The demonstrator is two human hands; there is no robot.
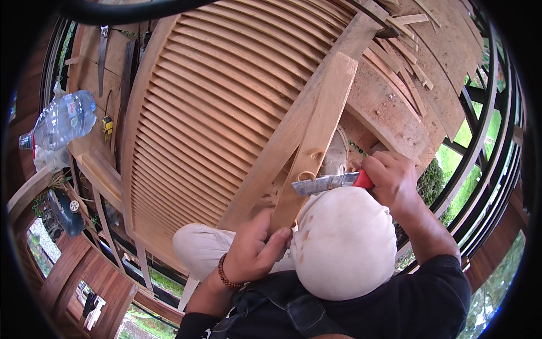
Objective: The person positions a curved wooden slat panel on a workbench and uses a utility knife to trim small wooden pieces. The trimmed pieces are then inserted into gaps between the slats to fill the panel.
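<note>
My left hand [257, 248] grips the lower end of a pale wooden batten [319, 133] that slants up to the right and rests against my raised knee. My right hand [392, 181] is closed on the red handle of a knife [330, 182]. Its flat steel blade points left and lies against the batten's edge, where a curled wood shaving sits. A second, longer batten [293, 124] lies just behind the first. A bead bracelet circles my left wrist.
A large louvred wooden panel [209, 107] leans behind the battens. A clear plastic water bottle [65, 118], a small yellow tape measure [106, 125] and a handsaw [102, 56] are at the left. Offcuts litter the plank floor [406, 73] at upper right; black railings edge the right.
</note>
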